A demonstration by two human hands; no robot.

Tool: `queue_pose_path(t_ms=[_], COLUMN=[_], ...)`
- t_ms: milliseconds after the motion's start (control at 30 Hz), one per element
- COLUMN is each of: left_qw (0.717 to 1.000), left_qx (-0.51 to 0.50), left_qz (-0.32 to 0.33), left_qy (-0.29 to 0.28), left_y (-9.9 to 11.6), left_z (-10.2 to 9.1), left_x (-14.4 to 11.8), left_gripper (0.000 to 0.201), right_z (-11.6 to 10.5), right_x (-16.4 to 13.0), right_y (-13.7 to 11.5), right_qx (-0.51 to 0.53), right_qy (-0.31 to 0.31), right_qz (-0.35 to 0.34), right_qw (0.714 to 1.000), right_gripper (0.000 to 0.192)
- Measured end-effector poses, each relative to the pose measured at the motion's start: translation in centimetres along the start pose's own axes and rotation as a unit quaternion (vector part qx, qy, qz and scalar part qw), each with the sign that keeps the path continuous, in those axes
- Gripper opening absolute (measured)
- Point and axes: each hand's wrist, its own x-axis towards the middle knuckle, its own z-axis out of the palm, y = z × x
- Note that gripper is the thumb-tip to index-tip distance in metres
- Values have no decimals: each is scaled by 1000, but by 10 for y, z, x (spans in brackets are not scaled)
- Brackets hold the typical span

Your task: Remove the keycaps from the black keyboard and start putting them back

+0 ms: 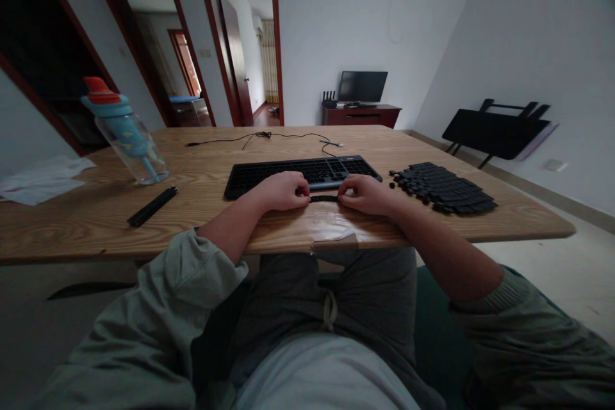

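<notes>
A black keyboard (307,173) with its keycaps off lies on the wooden table (240,147) in front of me. My left hand (281,191) and my right hand (368,194) rest at its near edge. Between them they pinch the two ends of a long, thin black bar (324,198), which looks like the space bar key. A pile of loose black keycaps (442,187) lies to the right of my right hand.
A clear water bottle (127,134) with a blue and orange lid stands at the left. A black stick-shaped tool (152,205) lies near it, white paper (41,179) further left. The keyboard cable (269,136) runs behind. A folded table (494,131) leans on the right wall.
</notes>
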Motion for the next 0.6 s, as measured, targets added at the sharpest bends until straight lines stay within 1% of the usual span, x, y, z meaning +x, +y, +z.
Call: queue_pose_path(t_ms=[233,600], left_qw=[1000,1000], left_qx=[6,5], left_qz=[-4,-10], left_qy=[11,10], left_y=[-2,5], left_z=[1,-2], left_x=[-1,-1], left_gripper=[23,25], right_z=[0,0], right_x=[1,3], right_y=[-3,-7], right_qx=[9,15], right_qy=[1,4], right_qz=[3,-4], right_qw=[1000,1000], right_gripper=[14,17])
